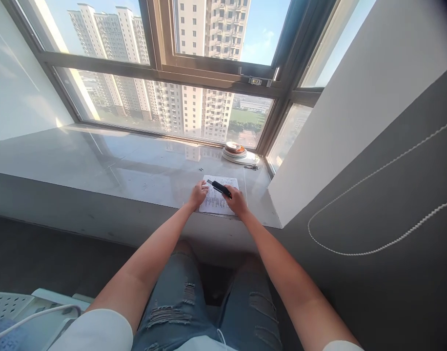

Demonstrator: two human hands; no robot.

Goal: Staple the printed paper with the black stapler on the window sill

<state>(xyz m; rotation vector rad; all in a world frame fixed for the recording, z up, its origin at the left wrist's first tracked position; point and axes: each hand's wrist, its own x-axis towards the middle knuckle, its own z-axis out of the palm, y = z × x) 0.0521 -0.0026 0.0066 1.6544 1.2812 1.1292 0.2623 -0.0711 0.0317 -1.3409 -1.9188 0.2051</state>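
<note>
A black stapler (221, 188) with a metal tip is in my right hand (237, 201), whose fingers wrap round its rear end. The stapler slants up and left over printed sheets of paper (218, 207), which lie on the pale windowsill. My left hand (198, 194) is at the left edge of the sheets, its fingers partly apart and pointing towards the stapler's tip. Nothing shows in that hand, though its palm is hidden. A few small dark bits (201, 169), too small to name, lie just beyond the paper.
A stack of plates (235, 152) stands by the window at the sill's right corner, with a bunch of keys (251, 167) beside it. A white wall (318, 112) closes the right side. A bead chain (355, 254) hangs at far right. A white perforated item (7, 306) is at lower left.
</note>
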